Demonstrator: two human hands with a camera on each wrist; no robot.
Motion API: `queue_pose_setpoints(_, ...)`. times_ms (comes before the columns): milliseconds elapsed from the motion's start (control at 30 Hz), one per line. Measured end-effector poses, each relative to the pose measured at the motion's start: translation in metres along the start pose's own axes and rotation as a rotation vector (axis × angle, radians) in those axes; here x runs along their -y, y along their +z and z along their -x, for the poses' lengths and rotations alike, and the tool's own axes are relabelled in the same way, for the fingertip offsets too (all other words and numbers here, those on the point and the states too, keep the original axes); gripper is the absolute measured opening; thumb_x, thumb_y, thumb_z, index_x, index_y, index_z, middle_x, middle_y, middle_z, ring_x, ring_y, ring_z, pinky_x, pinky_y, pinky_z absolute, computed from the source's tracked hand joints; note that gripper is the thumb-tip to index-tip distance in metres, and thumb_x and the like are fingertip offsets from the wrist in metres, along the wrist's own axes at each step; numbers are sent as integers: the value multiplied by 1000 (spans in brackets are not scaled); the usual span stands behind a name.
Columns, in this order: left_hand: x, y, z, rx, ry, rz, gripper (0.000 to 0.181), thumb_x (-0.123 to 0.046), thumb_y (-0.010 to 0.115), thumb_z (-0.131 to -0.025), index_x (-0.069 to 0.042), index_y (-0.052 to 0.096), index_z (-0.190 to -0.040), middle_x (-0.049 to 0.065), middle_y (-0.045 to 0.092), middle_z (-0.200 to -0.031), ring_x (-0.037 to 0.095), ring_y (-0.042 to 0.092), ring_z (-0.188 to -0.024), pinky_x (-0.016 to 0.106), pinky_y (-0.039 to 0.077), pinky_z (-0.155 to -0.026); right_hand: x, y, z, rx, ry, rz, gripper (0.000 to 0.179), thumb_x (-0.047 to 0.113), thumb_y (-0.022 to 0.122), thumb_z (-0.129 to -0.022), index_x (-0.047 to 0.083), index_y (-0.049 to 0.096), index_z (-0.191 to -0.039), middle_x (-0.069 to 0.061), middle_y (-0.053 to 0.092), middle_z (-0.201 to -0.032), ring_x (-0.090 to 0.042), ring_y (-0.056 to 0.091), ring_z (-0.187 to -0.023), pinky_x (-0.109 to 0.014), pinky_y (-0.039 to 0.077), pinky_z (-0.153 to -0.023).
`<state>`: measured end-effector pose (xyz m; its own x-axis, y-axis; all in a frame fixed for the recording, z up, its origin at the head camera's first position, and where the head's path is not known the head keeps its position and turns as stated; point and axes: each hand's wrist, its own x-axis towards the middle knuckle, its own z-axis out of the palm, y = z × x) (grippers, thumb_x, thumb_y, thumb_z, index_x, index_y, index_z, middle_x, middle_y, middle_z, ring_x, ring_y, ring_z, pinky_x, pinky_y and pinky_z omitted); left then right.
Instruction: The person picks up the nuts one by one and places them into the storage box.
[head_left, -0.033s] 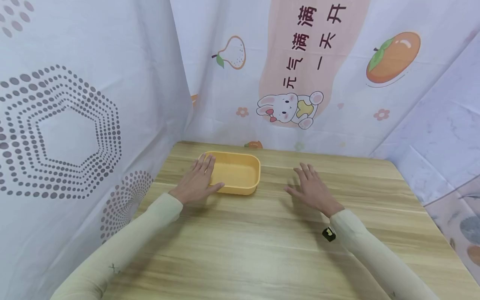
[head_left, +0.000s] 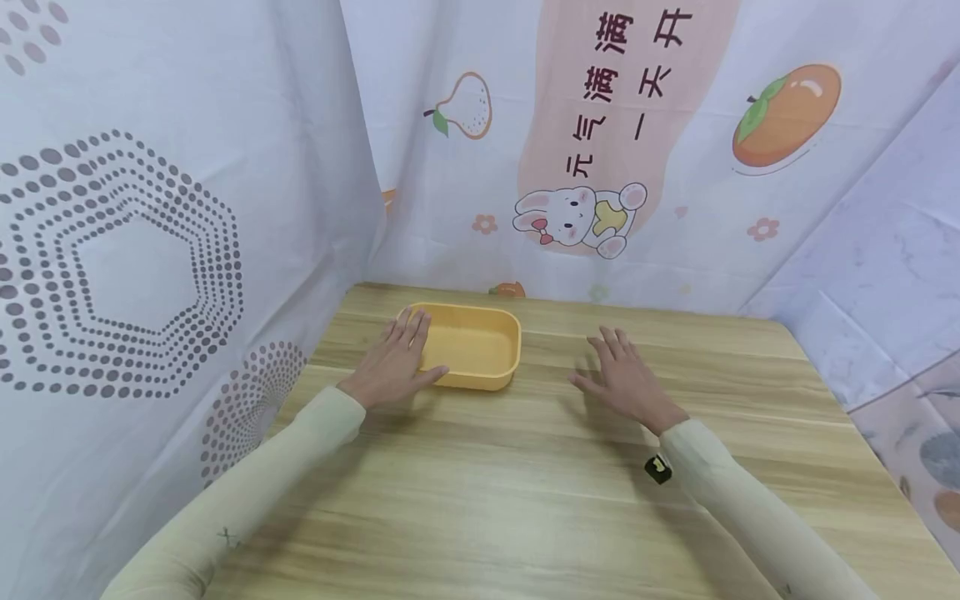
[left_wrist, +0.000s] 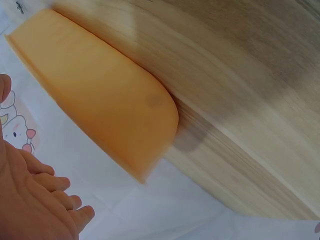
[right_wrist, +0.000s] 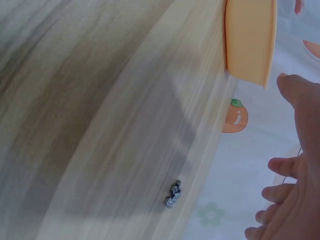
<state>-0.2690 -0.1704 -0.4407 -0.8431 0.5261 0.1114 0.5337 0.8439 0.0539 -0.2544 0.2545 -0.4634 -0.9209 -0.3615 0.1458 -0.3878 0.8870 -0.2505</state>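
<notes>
Shallow rounded yellow-orange plastic tray (head_left: 476, 346): on wood-grain desk (head_left: 510, 483), back-left.
Left hand (head_left: 390, 360): spread, gripping nothing, over tray's left end; contact unclear.
Right hand (head_left: 624, 377): spread, nothing held, near small silvery object (right_wrist: 173, 194).
Change: none visible; likely no progress.

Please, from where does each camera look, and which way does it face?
Head: worn on the head, faces forward and down at the wooden table, yellow tray and printed curtain; left hand, right hand and sleeves show.
Left wrist: on that wrist, faces the tray's outer side; that hand's fingers show, lower left.
Right wrist: on that wrist, faces the table, a small metallic object and the tray's end; fingers show at right.
Shared: both wrist views show the tray.
</notes>
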Motion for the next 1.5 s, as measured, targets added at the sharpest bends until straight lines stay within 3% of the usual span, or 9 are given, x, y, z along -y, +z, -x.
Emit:
queue_pose_setpoints(200, 4, 1, 2, -33, -2, 32, 91, -60, 39, -107, 9, 12, -159, 28, 15, -166, 44, 8, -155, 59, 14, -123, 2, 0, 0, -16, -5, 4, 82, 59, 57, -101, -5, 42, -150, -32, 26, -161, -55, 18, -148, -62, 15, -122)
queue_pose_setpoints(300, 11, 2, 4, -111, -21, 78, 78, -51, 44, -109, 11, 30, -154, 29, 36, -157, 45, 28, -148, 58, 24, -121, 1, 1, 0, -50, -6, -18, 72, 49, 61, -103, -5, 45, -148, -33, 37, -154, -54, 29, -144, -63, 23, -119)
queue_pose_setpoints(400, 23, 4, 7, -205, -77, 138, 58, -40, 50, -109, 10, 51, -139, 27, 56, -135, 42, 52, -126, 55, 42, -108, -1, 0, 2, -77, 15, -51, 61, 37, 65, -103, -6, 49, -143, -32, 48, -144, -51, 43, -134, -64, 36, -110)
queue_pose_setpoints(500, 37, 8, 12, -252, -167, 190, 41, -33, 55, -107, 6, 60, -120, 21, 61, -113, 36, 60, -102, 49, 52, -88, -6, 1, 3, -86, 62, -73, 51, 33, 68, -101, -6, 56, -132, -28, 60, -127, -44, 56, -117, -59, 49, -97)
queue_pose_setpoints(667, 55, 14, 23, -209, -346, 287, 29, -31, 55, -107, -3, 59, -100, 11, 59, -95, 27, 59, -81, 40, 53, -68, -15, 3, 6, -65, 117, -105, 38, 30, 71, -100, -5, 61, -112, -19, 70, -98, -31, 67, -82, -48, 57, -71)
queue_pose_setpoints(733, 60, 17, 27, -187, -388, 315, 30, -33, 54, -107, -5, 58, -96, 9, 59, -89, 25, 58, -74, 38, 51, -63, -20, 4, 8, -51, 128, -118, 36, 29, 70, -100, -5, 62, -108, -17, 71, -96, -28, 68, -78, -46, 57, -69)
queue_pose_setpoints(967, 72, 29, 33, -136, -402, 399, 34, -34, 53, -107, -9, 57, -85, 6, 56, -70, 20, 52, -60, 34, 45, -53, -33, 8, 15, 25, 196, -159, 39, 35, 66, -102, -3, 60, -107, -17, 71, -94, -28, 68, -77, -47, 58, -69)
queue_pose_setpoints(1200, 73, 42, 37, -72, -421, 541, 36, -35, 48, -110, -8, 60, -89, 6, 57, -76, 22, 53, -67, 35, 48, -60, -40, 15, 19, 69, 232, -147, 44, 39, 66, -102, -4, 60, -112, -22, 70, -104, -38, 69, -91, -54, 58, -78)
queue_pose_setpoints(1500, 71, 45, 34, -57, -486, 660, 67, -61, 31, -108, -5, 68, -109, 12, 66, -98, 30, 61, -89, 47, 52, -80, -41, 14, 17, 38, 218, -161, 40, 34, 70, -99, -3, 61, -109, -24, 70, -103, -41, 68, -94, -57, 56, -83)
